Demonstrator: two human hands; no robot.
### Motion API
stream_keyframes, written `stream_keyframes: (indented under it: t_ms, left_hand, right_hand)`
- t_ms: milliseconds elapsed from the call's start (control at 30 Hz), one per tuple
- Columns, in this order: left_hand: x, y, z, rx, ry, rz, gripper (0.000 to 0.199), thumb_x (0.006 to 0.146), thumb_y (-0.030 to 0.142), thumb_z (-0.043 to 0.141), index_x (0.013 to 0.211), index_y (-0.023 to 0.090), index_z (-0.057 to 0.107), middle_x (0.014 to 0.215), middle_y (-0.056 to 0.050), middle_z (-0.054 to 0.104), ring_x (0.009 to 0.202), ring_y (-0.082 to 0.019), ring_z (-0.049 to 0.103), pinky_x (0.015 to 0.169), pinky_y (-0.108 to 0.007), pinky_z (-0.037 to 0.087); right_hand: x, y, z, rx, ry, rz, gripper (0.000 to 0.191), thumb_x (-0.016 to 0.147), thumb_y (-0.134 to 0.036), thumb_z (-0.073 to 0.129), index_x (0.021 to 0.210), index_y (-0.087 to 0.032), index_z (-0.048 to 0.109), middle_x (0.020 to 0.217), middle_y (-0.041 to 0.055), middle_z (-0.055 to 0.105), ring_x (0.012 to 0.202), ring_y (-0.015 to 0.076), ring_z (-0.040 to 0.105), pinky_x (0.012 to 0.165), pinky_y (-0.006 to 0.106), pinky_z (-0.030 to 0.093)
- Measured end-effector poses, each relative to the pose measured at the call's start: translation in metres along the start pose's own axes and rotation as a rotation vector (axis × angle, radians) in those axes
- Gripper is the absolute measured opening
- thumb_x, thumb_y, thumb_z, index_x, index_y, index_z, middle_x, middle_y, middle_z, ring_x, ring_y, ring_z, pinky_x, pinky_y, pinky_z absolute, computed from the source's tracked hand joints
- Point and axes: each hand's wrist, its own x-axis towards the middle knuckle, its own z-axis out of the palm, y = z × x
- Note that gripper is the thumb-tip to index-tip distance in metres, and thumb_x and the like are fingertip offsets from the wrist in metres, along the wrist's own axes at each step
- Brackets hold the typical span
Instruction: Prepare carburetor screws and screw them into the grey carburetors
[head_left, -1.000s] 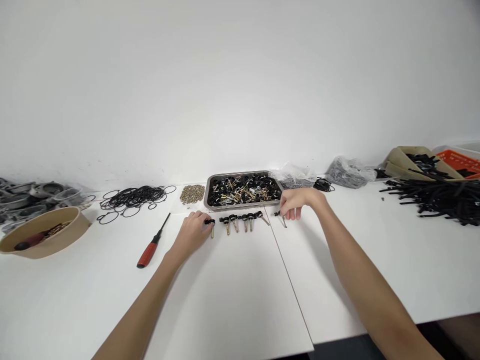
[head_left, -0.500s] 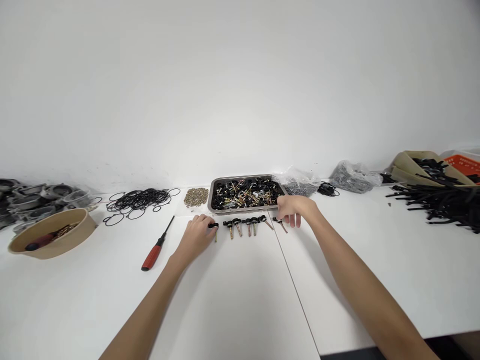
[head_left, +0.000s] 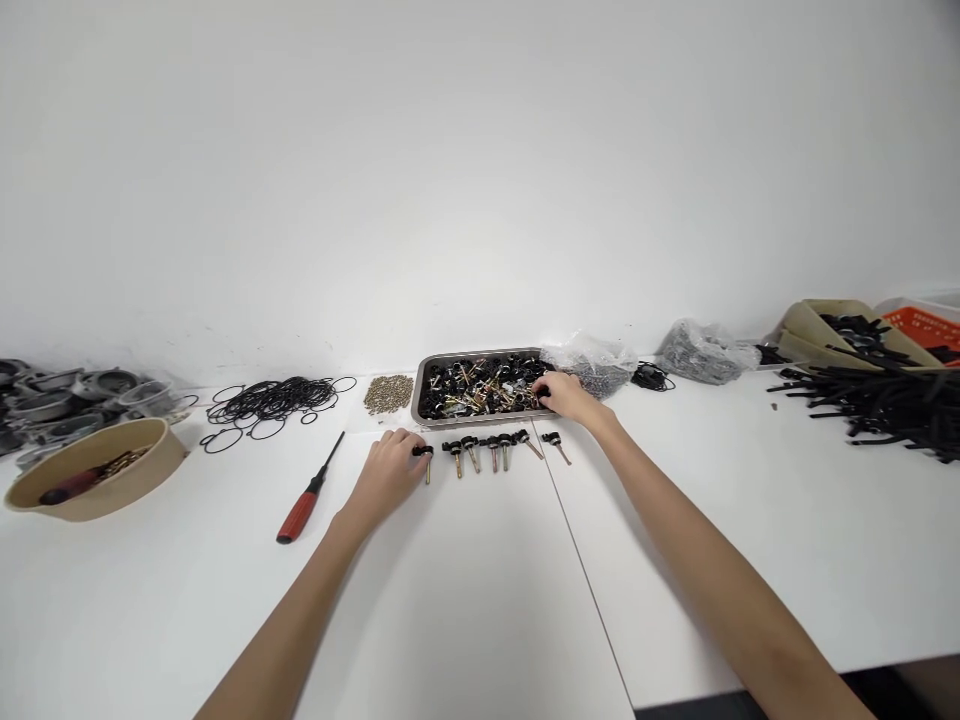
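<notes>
My left hand [head_left: 391,466] rests on the white table with its fingers closed on a black-headed screw part [head_left: 427,465] at the left end of a row. To its right lie several similar parts [head_left: 493,452], black heads toward the tray and metal shanks toward me; the rightmost part [head_left: 556,446] lies just past the table seam. Over the right front corner of the metal tray [head_left: 465,420], my right hand [head_left: 564,396] has its fingers pinched at a black piece among the heaped parts. The fingers partly hide that piece.
On the left are a red screwdriver [head_left: 301,512], black rubber rings [head_left: 262,405], small brass pieces [head_left: 388,394], a beige bowl [head_left: 161,462] and grey metal parts [head_left: 49,402]. Plastic bags [head_left: 705,352], black strips [head_left: 885,400] and a beige container [head_left: 802,335] are at the right.
My right hand has moved from the rightmost part up and left to the tray, leaving that part on the table. My left hand has stayed at its part. The view has shifted slightly.
</notes>
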Motion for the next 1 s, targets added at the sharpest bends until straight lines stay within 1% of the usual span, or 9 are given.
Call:
stream_keyframes:
  t_ms: [100,233,333,433,600,733,800,900,1000]
  left_hand:
    - [0.0,-0.001,0.001,0.011,0.0,0.001,0.022,0.088,0.031,0.05,0.098,0.02,0.066,0.105,-0.007,0.064,0.103,-0.025,0.054,0.088,-0.037,0.04]
    - [0.0,-0.001,0.001,0.002,-0.003,0.006,0.023,0.088,0.03,0.049,0.099,0.019,0.066,0.106,-0.008,0.064,0.104,-0.025,0.054,0.09,-0.037,0.04]
    - [0.0,0.0,0.0,-0.006,0.003,0.009,0.023,0.088,0.03,0.049,0.099,0.018,0.066,0.104,-0.008,0.064,0.103,-0.026,0.054,0.089,-0.038,0.04]
    - [0.0,-0.001,0.001,-0.009,0.01,0.017,0.023,0.088,0.03,0.05,0.099,0.018,0.066,0.104,-0.008,0.064,0.102,-0.026,0.054,0.088,-0.038,0.041]
    - [0.001,-0.001,0.002,-0.015,0.02,0.021,0.022,0.087,0.03,0.051,0.098,0.019,0.067,0.104,-0.008,0.065,0.102,-0.026,0.055,0.089,-0.038,0.042]
    - [0.0,0.0,0.001,-0.006,0.009,0.011,0.022,0.087,0.03,0.051,0.098,0.019,0.067,0.104,-0.008,0.065,0.102,-0.026,0.056,0.088,-0.038,0.042]
    - [0.0,0.001,0.0,-0.004,0.009,0.014,0.023,0.088,0.03,0.05,0.098,0.019,0.067,0.104,-0.009,0.065,0.103,-0.026,0.056,0.088,-0.037,0.042]
    - [0.0,0.002,-0.001,0.0,0.008,0.016,0.023,0.088,0.03,0.05,0.099,0.018,0.066,0.104,-0.009,0.065,0.104,-0.026,0.055,0.089,-0.037,0.041]
    - [-0.001,0.002,-0.001,0.007,-0.007,0.012,0.023,0.089,0.03,0.049,0.1,0.018,0.065,0.105,-0.009,0.064,0.105,-0.026,0.054,0.09,-0.038,0.04]
  right_hand:
    - [0.004,0.008,0.007,0.031,0.028,-0.007,0.023,0.073,-0.004,0.064,0.09,-0.017,0.072,0.099,0.0079,0.071,0.097,0.0231,0.063,0.094,0.038,0.044]
    - [0.006,0.014,0.001,0.114,0.074,-0.03,0.026,0.073,-0.004,0.064,0.095,-0.016,0.072,0.096,0.0069,0.072,0.087,0.0187,0.064,0.086,0.031,0.048]
    - [0.005,0.011,-0.008,0.185,0.113,-0.04,0.022,0.078,-0.014,0.064,0.099,-0.015,0.071,0.101,0.0083,0.071,0.087,0.0185,0.064,0.082,0.03,0.049]
    - [0.002,0.007,-0.019,0.243,0.137,-0.035,0.022,0.082,-0.024,0.064,0.101,-0.015,0.07,0.104,0.0081,0.071,0.09,0.0189,0.064,0.082,0.03,0.049]
    - [-0.003,0.004,-0.03,0.302,0.138,0.008,0.021,0.086,-0.028,0.059,0.099,-0.016,0.069,0.106,0.0075,0.071,0.094,0.0194,0.064,0.084,0.03,0.05]
    - [-0.003,0.006,-0.031,0.322,0.111,0.037,0.027,0.088,-0.03,0.055,0.107,-0.015,0.066,0.108,0.0095,0.069,0.084,0.0179,0.066,0.069,0.026,0.053]
    - [-0.003,0.007,-0.03,0.314,0.104,0.042,0.029,0.088,-0.03,0.055,0.111,-0.015,0.064,0.107,0.01,0.069,0.08,0.0172,0.066,0.064,0.025,0.053]
    - [-0.002,0.008,-0.027,0.267,0.107,0.039,0.028,0.086,-0.026,0.057,0.111,-0.014,0.065,0.103,0.0097,0.07,0.076,0.0167,0.066,0.067,0.027,0.053]
    - [0.0,0.006,-0.021,0.192,0.106,0.025,0.024,0.083,-0.019,0.06,0.105,-0.014,0.069,0.101,0.0098,0.07,0.08,0.0177,0.065,0.076,0.029,0.051]
